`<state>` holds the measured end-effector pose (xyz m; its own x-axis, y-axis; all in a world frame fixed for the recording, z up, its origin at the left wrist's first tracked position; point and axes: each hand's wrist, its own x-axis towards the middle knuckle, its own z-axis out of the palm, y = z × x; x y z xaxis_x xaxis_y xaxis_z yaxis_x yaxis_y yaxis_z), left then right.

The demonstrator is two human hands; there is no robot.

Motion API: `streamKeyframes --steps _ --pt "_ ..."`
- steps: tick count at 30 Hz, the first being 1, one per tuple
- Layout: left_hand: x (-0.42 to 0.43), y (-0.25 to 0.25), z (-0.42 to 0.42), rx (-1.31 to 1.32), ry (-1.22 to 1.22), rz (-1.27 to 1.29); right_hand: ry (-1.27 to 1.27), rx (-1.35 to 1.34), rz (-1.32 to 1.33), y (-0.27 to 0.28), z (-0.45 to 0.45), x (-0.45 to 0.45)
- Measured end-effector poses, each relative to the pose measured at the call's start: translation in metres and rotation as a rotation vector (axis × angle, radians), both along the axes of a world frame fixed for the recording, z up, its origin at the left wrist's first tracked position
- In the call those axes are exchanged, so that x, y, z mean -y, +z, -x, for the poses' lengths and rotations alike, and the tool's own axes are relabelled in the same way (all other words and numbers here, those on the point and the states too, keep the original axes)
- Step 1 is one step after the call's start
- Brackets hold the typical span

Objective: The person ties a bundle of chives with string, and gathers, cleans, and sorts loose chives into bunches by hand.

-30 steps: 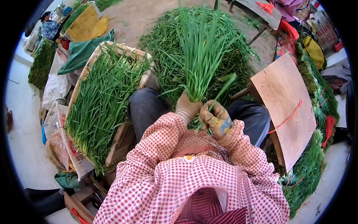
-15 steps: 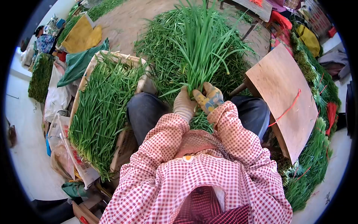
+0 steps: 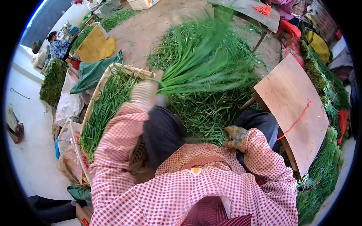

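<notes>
Bunch (image 3: 201,73) of long green leaves: located at the left hand (image 3: 146,92), stem end within the grip, blades fanned out to the right of that hand and away from the body. Outer blades are blurred.

Left hand: gloved, grasping the bunch at its stem end; finger detail is blurred. Position is at the right side of the crate (image 3: 139,71); contact with the crate cannot be confirmed.

Right hand (image 3: 236,137): gloved, well apart from the bunch, lower and to the right of the left hand, just beside the right knee (image 3: 260,119). Fingers appear partly bent; whether they close on anything cannot be told.

Surroundings: a heap (image 3: 211,122) of loose greens lies between and beyond the hands, partly beneath the bunch's blades. The crate, to the left of the left hand, contains further greens (image 3: 102,126). A board (image 3: 290,101) stands to the right of the right hand, tilted, red string (image 3: 309,103) across its face. Beyond the left hand lies a green sheet (image 3: 97,77).
</notes>
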<state>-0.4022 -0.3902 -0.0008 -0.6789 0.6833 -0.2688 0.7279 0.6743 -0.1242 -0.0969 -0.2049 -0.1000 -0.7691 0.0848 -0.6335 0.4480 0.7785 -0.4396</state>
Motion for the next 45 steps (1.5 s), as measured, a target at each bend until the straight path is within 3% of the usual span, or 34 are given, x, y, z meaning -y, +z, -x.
streamKeyframes --steps 2,4,5,6,8,9,13,15,22,24,26,28,34,36,38,39,40,42,44,45 --pt "0.046 0.004 0.013 -0.363 -0.361 -0.207 -0.213 -0.328 0.159 0.012 -0.003 0.002" --pt "0.08 0.015 0.007 -0.406 -0.472 -0.225 -0.177 -0.304 0.247 0.011 0.005 -0.029" --pt "0.095 0.018 0.0 -0.416 -0.559 -0.201 -0.215 -0.506 0.154 -0.005 -0.001 -0.045" --pt "0.109 0.02 -0.01 -0.419 -0.644 -0.179 -0.505 -0.511 0.281 -0.043 -0.006 -0.064" --pt "0.131 0.015 -0.034 -0.312 -0.617 -0.06 -0.831 -0.529 0.548 -0.005 0.002 -0.077" --pt "0.143 0.005 -0.042 -0.253 -0.642 -0.111 -0.865 -0.522 0.438 0.016 0.01 -0.079" --pt "0.176 -0.027 -0.066 -0.08 -0.567 -0.145 -0.891 -0.655 0.659 0.009 0.017 -0.104" --pt "0.18 -0.031 -0.068 -0.078 -0.536 -0.131 -0.877 -0.642 0.676 0.018 0.03 -0.098" --pt "0.165 -0.025 -0.062 0.037 -0.591 -0.107 -0.245 -0.597 0.609 0.058 0.105 -0.033" --pt "0.163 -0.024 -0.061 0.035 -0.612 -0.099 -0.265 -0.519 0.523 0.053 0.12 -0.033" --pt "0.161 -0.02 -0.061 0.063 -0.594 -0.096 -0.253 -0.639 0.582 0.028 0.129 -0.045" --pt "0.161 -0.023 -0.062 0.103 -0.578 -0.101 -0.395 -0.502 0.69 0.029 0.126 -0.058" --pt "0.163 -0.028 -0.056 0.138 -0.581 -0.162 0.327 -0.766 0.229 0.06 0.099 -0.001" --pt "0.16 -0.029 -0.055 0.125 -0.594 -0.165 0.469 -0.622 0.131 0.05 0.101 0.023" --pt "0.159 -0.03 -0.055 0.111 -0.588 -0.164 0.526 -0.728 0.006 0.022 0.101 0.044" --pt "0.159 -0.031 -0.056 0.11 -0.59 -0.161 0.523 -0.731 0.007 0.018 0.112 0.051" --pt "0.159 -0.031 -0.056 0.083 -0.594 -0.174 0.265 -0.271 0.287 0.017 0.127 0.058" --pt "0.16 -0.032 -0.056 0.051 -0.597 -0.182 -0.001 0.192 0.549 0.006 0.133 0.062" --pt "0.162 -0.034 -0.056 0.051 -0.574 -0.157 -0.208 0.084 0.95 -0.007 0.123 0.062" --pt "0.163 -0.034 -0.057 0.048 -0.574 -0.156 0.001 -0.208 0.73 -0.004 0.119 0.054"
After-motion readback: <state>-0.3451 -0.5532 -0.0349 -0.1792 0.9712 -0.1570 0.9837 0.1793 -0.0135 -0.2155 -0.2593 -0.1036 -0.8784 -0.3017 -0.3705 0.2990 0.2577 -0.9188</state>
